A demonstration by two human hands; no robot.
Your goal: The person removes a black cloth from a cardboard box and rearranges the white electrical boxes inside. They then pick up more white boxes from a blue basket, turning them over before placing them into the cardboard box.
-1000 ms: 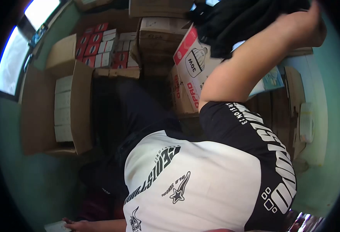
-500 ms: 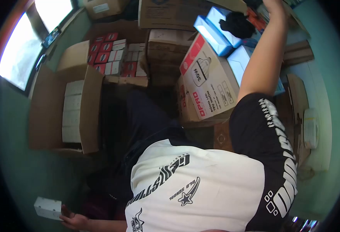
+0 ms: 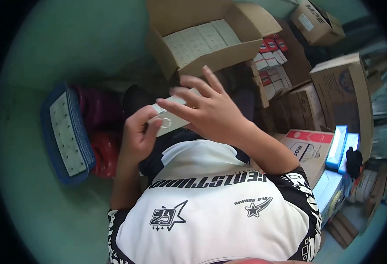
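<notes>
Small white box [image 3: 174, 113], oblong and lying roughly level, is held in both hands in front of the person's chest, in the middle of the head camera's view. The left hand [image 3: 137, 134] has its thumb and forefinger pinched closed on the box's near left end, and the other fingers are curled in beneath. A small ring-like mark shows on the box by that thumb, though it is too small to say what it is.

The right hand [image 3: 211, 112] lies over the box's right half, fingers spread and nearly straight across its top. Its thumb is hidden underneath, so it cannot be told whether this hand grips the box or only rests on it.

Below the hands is the person's white and black printed shirt [image 3: 211, 211]. Beyond the hands an open cardboard carton [image 3: 246, 20] holds rows of flat white packs [image 3: 200, 39]. On the left, a blue plastic basket [image 3: 52, 103] sits on the green floor [image 3: 48, 211]. To the right are stacked red-and-white boxes [image 3: 270, 55], a white box with a red band and a drawing of a bulb [image 3: 310, 149], and two light-blue boxes [image 3: 341, 145] just beside it.
</notes>
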